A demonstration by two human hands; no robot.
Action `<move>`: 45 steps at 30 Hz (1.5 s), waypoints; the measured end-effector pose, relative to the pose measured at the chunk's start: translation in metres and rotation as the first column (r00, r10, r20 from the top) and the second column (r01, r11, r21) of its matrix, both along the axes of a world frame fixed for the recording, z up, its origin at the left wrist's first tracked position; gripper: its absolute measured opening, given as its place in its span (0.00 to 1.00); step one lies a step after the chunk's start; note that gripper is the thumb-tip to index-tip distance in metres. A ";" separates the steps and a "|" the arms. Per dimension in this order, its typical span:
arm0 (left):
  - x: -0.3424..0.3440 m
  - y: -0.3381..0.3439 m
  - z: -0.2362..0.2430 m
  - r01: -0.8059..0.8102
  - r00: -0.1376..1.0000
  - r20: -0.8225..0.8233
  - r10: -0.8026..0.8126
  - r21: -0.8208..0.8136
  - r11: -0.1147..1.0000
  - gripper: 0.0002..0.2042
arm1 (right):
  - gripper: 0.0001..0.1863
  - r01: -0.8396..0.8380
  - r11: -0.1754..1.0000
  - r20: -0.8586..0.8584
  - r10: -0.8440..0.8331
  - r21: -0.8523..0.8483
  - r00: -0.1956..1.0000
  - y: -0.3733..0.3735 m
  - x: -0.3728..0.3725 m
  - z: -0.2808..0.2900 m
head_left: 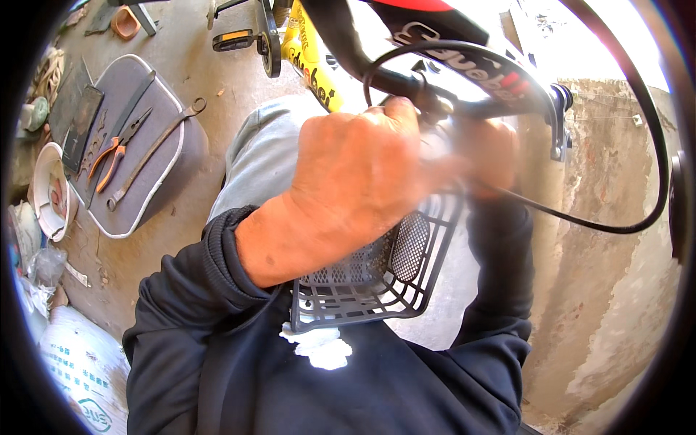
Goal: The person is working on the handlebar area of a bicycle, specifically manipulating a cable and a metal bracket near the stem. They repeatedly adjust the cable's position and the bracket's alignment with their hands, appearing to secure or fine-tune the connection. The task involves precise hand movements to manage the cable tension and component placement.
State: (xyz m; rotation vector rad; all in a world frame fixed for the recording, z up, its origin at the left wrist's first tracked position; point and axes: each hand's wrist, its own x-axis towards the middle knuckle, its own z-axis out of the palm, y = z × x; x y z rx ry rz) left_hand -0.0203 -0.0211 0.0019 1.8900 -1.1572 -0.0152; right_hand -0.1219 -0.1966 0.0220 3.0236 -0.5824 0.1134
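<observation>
Basket of black plastic (pixel 351 270) sits between the person's forearms, below the front end of a bicycle with a yellow frame (pixel 310 54). Left hand (pixel 355 167) is raised beneath the black bars, its grip curled inward with the knuckles up; what the fingertips have hold of, if anything, is hidden, so I cannot tell. Right hand (pixel 489 156) is near it, blurred and partly behind a black cable (pixel 623 230), which loops out to the right; how far its grip is open I cannot tell. On the left, a grey cushion (pixel 163 177) on the floor bears orange-handled pliers (pixel 110 158) and a long wrench (pixel 156 152), with a white bucket (pixel 41 163) beside it.
</observation>
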 end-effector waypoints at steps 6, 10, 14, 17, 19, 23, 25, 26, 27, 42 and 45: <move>-0.004 -0.003 -0.006 -0.062 0.994 -0.083 0.066 0.050 0.997 0.24 | 0.12 -0.088 0.976 0.148 0.059 0.200 0.987 0.011 0.001 0.007; -0.003 -0.002 -0.003 -0.044 0.991 -0.124 0.053 0.080 0.996 0.23 | 0.11 -0.126 0.988 0.116 0.116 0.089 0.986 0.003 0.001 0.005; -0.004 -0.002 -0.005 -0.045 0.989 -0.141 0.054 0.066 0.997 0.22 | 0.12 -0.141 0.977 0.154 0.116 0.161 0.981 -0.002 0.001 -0.001; -0.005 -0.002 -0.005 -0.069 0.991 -0.112 0.075 0.051 0.996 0.21 | 0.12 -0.171 0.960 0.220 0.122 0.223 0.968 0.002 -0.001 -0.003; -0.006 -0.003 -0.005 -0.060 0.987 -0.150 0.065 0.038 0.997 0.21 | 0.11 -0.181 0.959 0.238 0.128 0.218 0.963 0.005 -0.001 -0.004; -0.005 -0.002 -0.005 -0.037 0.981 -0.191 0.047 0.055 0.998 0.21 | 0.10 -0.104 0.974 0.149 0.074 0.200 0.986 0.002 0.000 0.003; -0.004 -0.001 -0.002 -0.026 0.978 -0.203 0.043 0.089 0.996 0.22 | 0.10 -0.139 0.978 0.194 0.107 0.158 0.975 0.000 -0.001 0.000; -0.003 -0.001 -0.001 -0.018 0.977 -0.210 0.040 0.104 0.994 0.22 | 0.10 -0.134 0.981 0.176 0.108 0.140 0.978 -0.001 -0.001 0.001; -0.003 0.000 0.000 -0.012 0.975 -0.218 0.039 0.121 0.993 0.23 | 0.10 -0.130 0.984 0.157 0.110 0.123 0.981 -0.001 0.000 0.001; -0.012 0.003 -0.003 -0.021 0.984 -0.176 0.027 0.037 0.999 0.20 | 0.09 -0.038 0.995 0.084 0.030 0.089 0.996 0.010 0.002 0.009; -0.012 0.003 -0.006 -0.010 0.984 -0.179 0.012 0.012 1.000 0.20 | 0.10 -0.055 0.993 0.070 0.048 0.100 0.996 0.009 -0.001 0.010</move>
